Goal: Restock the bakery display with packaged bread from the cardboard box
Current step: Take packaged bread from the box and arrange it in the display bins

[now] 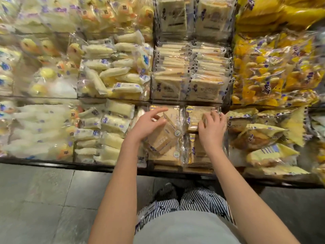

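Note:
The display compartment (182,170) in front of me holds two stacks of flat, clear-wrapped sliced bread. My left hand (146,125) lies with relaxed, spread fingers on a tilted bread package (162,138) on top of the left stack. My right hand (212,128) is over the right stack; its fingers curl over the far edge of a bread package (194,118) and the thumb presses the package's near side. The cardboard box is not in view.
Neighbouring compartments are full: pale bread rolls (109,124) to the left, yellow-wrapped pastries (263,138) to the right, more sliced bread (190,71) behind. The shelf's dark front edge (88,167) runs above a grey tiled floor (44,205). My striped trousers stand close to the shelf.

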